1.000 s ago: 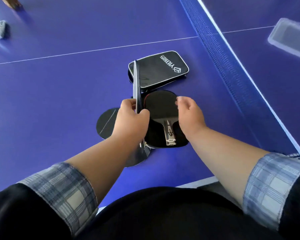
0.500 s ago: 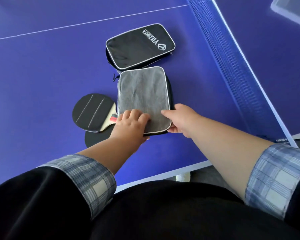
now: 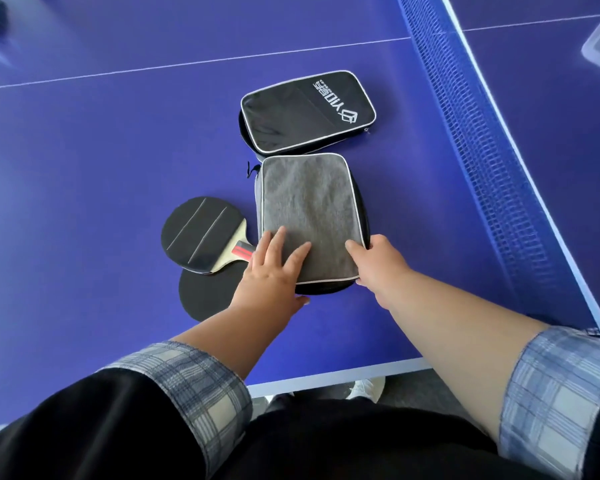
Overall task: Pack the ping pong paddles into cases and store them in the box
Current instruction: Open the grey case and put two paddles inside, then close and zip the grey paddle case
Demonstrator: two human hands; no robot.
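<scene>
Blue table-tennis table [image 3: 84, 150] carries a grey case [image 3: 309, 202], lying flat near its edge. The left hand [image 3: 274, 271] presses it with straight fingers, probably to steady it. The right hand [image 3: 381, 268] pinches its near corner, likely for zipping. A loose paddle [image 3: 198, 233] lies just left.
</scene>
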